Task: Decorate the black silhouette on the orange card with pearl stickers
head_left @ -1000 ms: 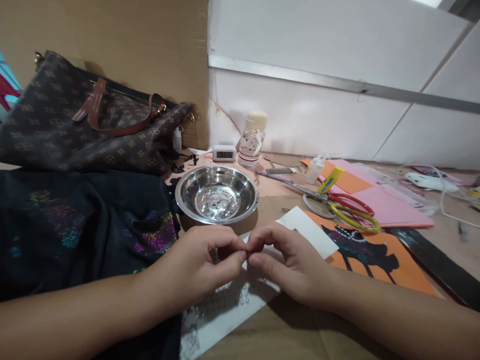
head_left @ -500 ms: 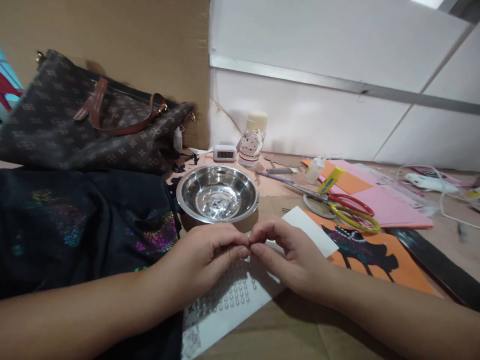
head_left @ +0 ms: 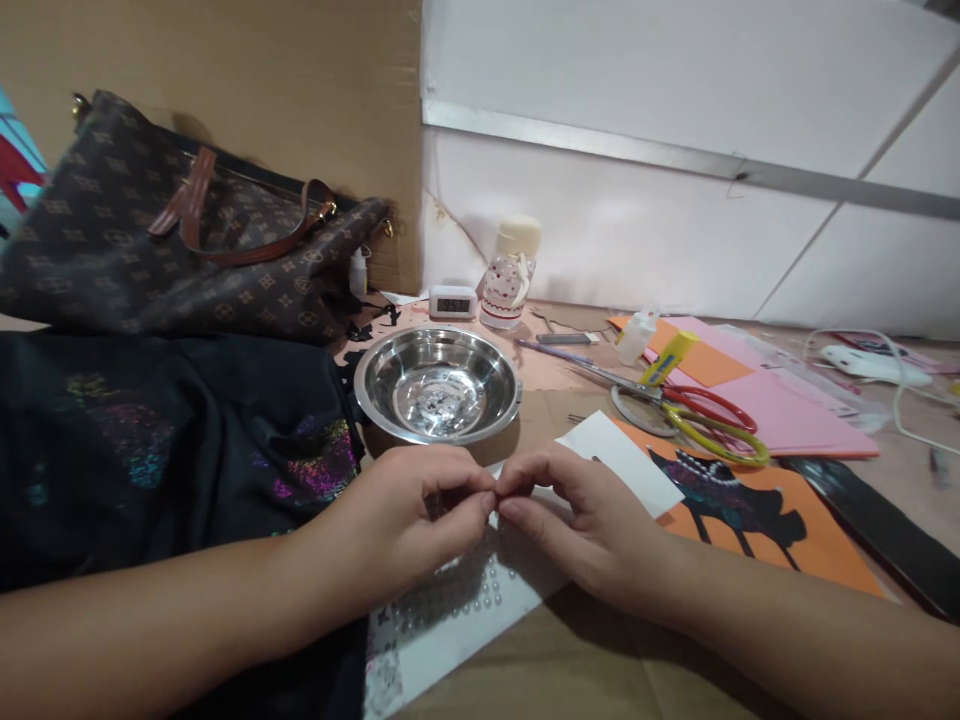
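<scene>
My left hand (head_left: 409,525) and my right hand (head_left: 581,520) meet fingertip to fingertip just above a white sheet of small pearl stickers (head_left: 457,605). Both hands are closed in a pinch on something too small to make out. The sheet lies on the brown table in front of me, partly under my hands. Right of my right hand lies an orange card with a black animal cut-out (head_left: 739,510) trimmed with pearls. A steel bowl (head_left: 437,383) stands just beyond my fingers.
A dark glittery cloth (head_left: 165,450) and a brown patterned handbag (head_left: 180,250) fill the left. Farther back stand a small digital clock (head_left: 452,301) and a bottle (head_left: 510,272). Scissors (head_left: 697,415), a glue stick (head_left: 669,357) and pink paper (head_left: 772,400) lie at right.
My hands stay pinched together over the sheet, shifting slightly; more of the pearl rows show below my fingers than a second ago. The view has tilted a little.
</scene>
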{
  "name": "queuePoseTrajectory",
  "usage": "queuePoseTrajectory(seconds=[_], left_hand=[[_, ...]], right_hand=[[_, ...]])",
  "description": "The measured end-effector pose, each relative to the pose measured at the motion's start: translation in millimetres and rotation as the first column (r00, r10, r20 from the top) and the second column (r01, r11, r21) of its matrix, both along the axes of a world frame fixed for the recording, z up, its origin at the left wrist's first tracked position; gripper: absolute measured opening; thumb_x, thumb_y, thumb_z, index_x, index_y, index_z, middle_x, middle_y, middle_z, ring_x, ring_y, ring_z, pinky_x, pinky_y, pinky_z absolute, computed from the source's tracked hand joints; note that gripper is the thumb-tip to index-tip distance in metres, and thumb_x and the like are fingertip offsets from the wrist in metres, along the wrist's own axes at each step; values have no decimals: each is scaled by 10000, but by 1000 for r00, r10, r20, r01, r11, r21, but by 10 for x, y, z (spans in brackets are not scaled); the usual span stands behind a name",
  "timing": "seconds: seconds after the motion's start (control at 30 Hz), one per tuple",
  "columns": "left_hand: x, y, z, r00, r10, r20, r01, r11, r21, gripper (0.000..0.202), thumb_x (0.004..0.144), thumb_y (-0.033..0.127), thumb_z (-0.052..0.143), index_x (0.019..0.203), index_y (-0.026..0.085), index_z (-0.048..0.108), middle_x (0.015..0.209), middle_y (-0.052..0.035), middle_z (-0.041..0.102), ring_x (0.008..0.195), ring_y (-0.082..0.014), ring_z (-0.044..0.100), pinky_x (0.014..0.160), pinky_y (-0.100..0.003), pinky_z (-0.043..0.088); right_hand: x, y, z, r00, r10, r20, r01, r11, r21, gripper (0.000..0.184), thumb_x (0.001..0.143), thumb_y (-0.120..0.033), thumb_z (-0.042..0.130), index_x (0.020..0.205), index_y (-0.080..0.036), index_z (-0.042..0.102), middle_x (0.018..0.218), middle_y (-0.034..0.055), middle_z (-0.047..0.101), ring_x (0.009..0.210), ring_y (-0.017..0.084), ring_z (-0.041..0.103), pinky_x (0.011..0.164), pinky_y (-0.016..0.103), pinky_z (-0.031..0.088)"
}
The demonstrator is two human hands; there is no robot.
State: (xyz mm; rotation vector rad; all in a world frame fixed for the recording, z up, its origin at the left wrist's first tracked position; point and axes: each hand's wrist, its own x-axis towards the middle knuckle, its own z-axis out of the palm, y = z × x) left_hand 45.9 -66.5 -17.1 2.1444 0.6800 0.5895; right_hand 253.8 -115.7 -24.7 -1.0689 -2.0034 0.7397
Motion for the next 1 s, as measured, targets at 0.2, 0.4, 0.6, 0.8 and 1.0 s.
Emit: queuePoseTrajectory(seconds=[0.2, 0.4, 0.6, 0.8, 1.0], left_hand=[[-20, -13, -16, 1000, -6, -8, 6, 1000, 11, 253, 940, 232, 497, 759, 160, 658, 702, 20, 590, 661, -122, 549, 597, -227, 396], [-10, -24, -8, 999, -39, -32, 41, 998, 52, 271, 954, 240, 452, 760, 159, 624, 717, 16, 575, 663, -123, 539, 597, -230, 390], [-10, -20, 2, 999, -42, -26, 44, 995, 89, 269, 963, 232, 440, 744, 171, 584, 707, 26, 559, 648, -118, 531, 591, -227, 391], [-9, -11, -33, 1000, 10, -9, -9, 997, 79, 250, 972, 247, 484, 839, 173, 683, 776, 4, 652, 724, -143, 601, 653, -252, 435], [-13, -29, 11, 997, 20, 79, -17, 999, -39, 235, 989, 220, 500, 911, 198, 720, 870, 13, 719, 813, -138, 654, 725, -237, 480]], right_hand=[[-20, -19, 31, 1000, 2, 28, -3, 999, 33, 116, 917, -134, 594, 968, -237, 610, 902, -25, 712, 809, 109, 662, 747, 197, 512], [-24, -26, 45, 999, 1, 35, -2, 1000, 25, 105, 917, -142, 610, 952, -241, 609, 905, -29, 716, 811, 108, 662, 754, 198, 510], [-34, -43, 20, 1000, -3, 28, 2, 999, 38, 103, 929, -161, 612, 980, -249, 600, 911, -31, 713, 820, 111, 668, 761, 201, 519], [-36, -40, 20, 997, -69, 28, 67, 996, 62, 124, 932, -150, 605, 1007, -248, 597, 882, -37, 710, 794, 105, 673, 734, 189, 531], [-13, 6, 34, 989, -147, 27, 144, 986, 79, 95, 941, -188, 613, 1015, -231, 657, 880, -17, 744, 798, 124, 696, 751, 224, 550]])
